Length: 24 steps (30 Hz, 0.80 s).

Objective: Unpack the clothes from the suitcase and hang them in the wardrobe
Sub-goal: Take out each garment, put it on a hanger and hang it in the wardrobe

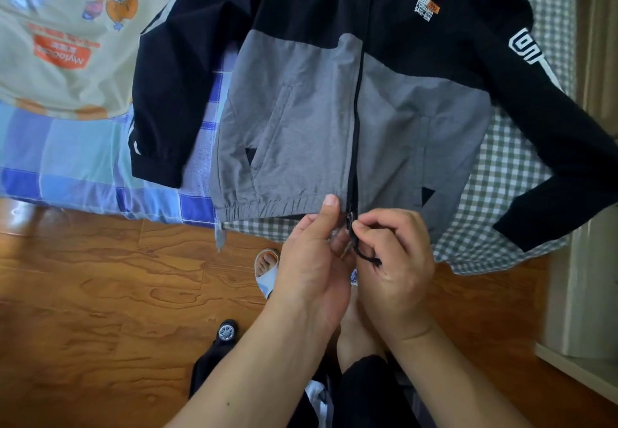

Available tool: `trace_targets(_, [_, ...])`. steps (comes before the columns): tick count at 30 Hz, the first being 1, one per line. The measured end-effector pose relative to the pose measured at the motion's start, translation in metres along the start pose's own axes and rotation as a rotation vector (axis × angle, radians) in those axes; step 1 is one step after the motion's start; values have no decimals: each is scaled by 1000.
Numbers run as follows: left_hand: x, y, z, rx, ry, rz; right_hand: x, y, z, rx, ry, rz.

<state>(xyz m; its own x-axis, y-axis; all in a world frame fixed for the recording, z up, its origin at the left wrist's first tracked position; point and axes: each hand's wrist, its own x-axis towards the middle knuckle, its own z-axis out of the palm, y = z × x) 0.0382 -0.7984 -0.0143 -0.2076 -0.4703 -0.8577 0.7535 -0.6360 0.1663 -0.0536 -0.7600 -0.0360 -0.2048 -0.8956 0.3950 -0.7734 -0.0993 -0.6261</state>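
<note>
A black and grey zip jacket (pixel 301 119) lies spread flat on the bed, hem toward me, sleeves out to both sides. My left hand (pixel 311 260) pinches the grey hem just left of the zip's bottom end. My right hand (pixel 394 260) pinches the zip pull and its black cord (pixel 364 253) at the hem. The zip (pixel 356 126) runs closed up the front. A suitcase corner with a wheel (pixel 226 331) shows by my legs below.
A cream printed T-shirt (pixel 60 36) lies on the bed at the left. The bed has a blue check sheet (pixel 100 160) and a green gingham sheet (pixel 508 173). Wooden floor (pixel 100 293) lies in front. A pale cabinet (pixel 588 277) stands at the right. My slippered foot (pixel 267 270) is under the hands.
</note>
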Motion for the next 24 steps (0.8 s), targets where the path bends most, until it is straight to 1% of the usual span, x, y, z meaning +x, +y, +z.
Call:
trace_targets(8, [2, -2, -3, 40, 14, 2, -3, 3, -5, -47, -56, 11])
trace_targets(18, [-1, -5, 0, 83, 31, 15, -5, 3, -4, -45, -58, 41])
trace_targets(24, [-4, -4, 4, 118, 56, 9, -2, 1, -5, -75, -47, 23])
